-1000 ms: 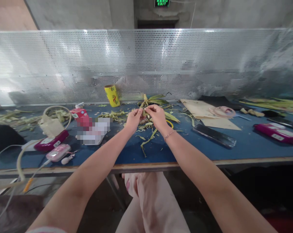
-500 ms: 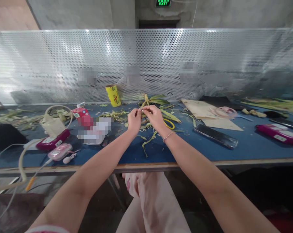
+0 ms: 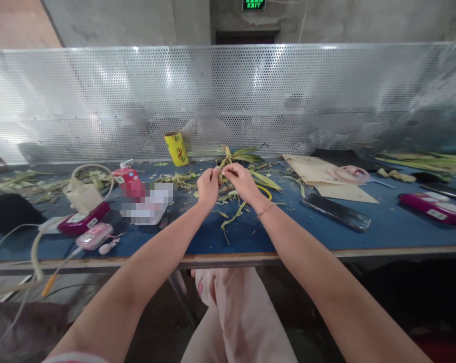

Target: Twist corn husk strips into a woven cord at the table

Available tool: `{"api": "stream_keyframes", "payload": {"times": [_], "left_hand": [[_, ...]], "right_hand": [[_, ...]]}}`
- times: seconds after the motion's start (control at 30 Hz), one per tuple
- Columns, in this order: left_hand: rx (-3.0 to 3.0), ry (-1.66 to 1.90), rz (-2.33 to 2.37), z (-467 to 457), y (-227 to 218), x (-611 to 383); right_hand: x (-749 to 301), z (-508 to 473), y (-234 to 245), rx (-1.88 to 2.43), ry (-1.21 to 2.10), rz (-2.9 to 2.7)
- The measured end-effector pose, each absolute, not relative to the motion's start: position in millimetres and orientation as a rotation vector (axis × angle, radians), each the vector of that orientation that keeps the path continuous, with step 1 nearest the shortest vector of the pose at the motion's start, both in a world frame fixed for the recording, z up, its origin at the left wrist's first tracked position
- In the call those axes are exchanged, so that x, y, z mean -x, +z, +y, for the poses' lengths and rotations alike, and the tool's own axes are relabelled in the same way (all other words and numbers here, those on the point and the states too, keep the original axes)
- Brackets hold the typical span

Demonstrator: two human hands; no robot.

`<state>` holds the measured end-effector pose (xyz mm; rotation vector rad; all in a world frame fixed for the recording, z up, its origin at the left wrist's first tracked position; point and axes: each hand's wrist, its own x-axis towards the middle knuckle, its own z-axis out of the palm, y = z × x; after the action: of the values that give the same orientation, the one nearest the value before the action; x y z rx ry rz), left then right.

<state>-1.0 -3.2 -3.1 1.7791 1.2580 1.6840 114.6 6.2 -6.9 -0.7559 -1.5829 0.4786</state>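
Observation:
My left hand [image 3: 208,186] and my right hand [image 3: 241,181] meet over the middle of the table. Both are closed in a pinch, fingertips almost touching. Between them shows a small pale-green bit of plant [image 3: 220,177], mostly hidden by the fingers. Just behind lies a plant stalk with long green leaves [image 3: 248,154]. Green and whitish plant scraps [image 3: 182,178] spread to the left of the hands. A limp, stringy strip of plant [image 3: 231,225] lies on the near side. Part of a yellow ring [image 3: 266,191] shows beside my right wrist.
A yellow printed tube [image 3: 177,149] stands by the perforated metal screen [image 3: 243,80]. At left are a red box [image 3: 129,183], a purple device [image 3: 83,220] and cables. Right of my arms lie a black phone [image 3: 336,212], cardboard [image 3: 307,170] and another purple device [image 3: 435,207].
My right fingertips have drawn slightly away from the left ones, and the right wrist has shifted a little to the right. The pale-green bit between the fingers shows more now.

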Motion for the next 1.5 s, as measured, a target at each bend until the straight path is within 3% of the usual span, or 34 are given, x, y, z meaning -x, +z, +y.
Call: {"api": "stream_keyframes", "payload": {"times": [0.73,1.5], "left_hand": [[-1.786,1.77,1.257,2,-8,4],[-1.269,1.615,0.979,11,-11,-2]], "right_hand": [[-110,1,-4,0.774,0.312,-1.706],[-109,2,-8,0.769,0.314,-1.629]]}}
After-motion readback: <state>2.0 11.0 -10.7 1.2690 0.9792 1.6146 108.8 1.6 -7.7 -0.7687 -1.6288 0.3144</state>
